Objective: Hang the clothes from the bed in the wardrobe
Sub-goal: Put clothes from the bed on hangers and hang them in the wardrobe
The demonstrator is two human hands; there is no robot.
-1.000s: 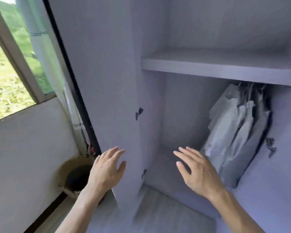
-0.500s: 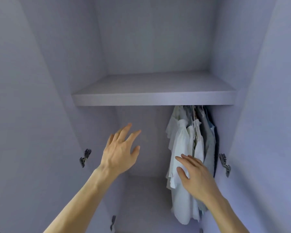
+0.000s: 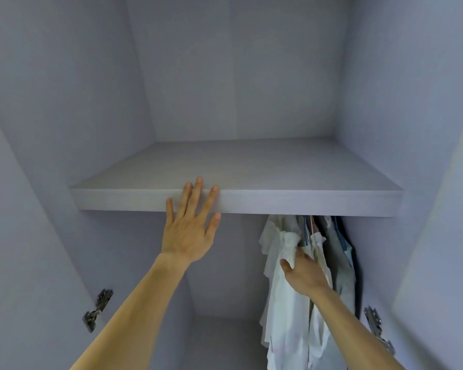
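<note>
View into an open wardrobe (image 3: pixel 238 76). My left hand (image 3: pixel 187 236) is raised, fingers straight and spread, the tips lying against the front edge of the shelf (image 3: pixel 305 202). My right hand (image 3: pixel 304 273) is lower and is the one nearer the garments. It is pushed in among the hanging shirts (image 3: pixel 284 303), which drop lengthwise, bunched at the right just under the shelf. Its fingers are buried in cloth, so I cannot tell their hold. Open room lies to the left of the shirts.

Under the shelf (image 3: pixel 278 200) the left half of the wardrobe (image 3: pixel 225 263) is open room; hung shirts (image 3: pixel 286 303) crowd the right half against the side wall (image 3: pixel 380 263)
</note>
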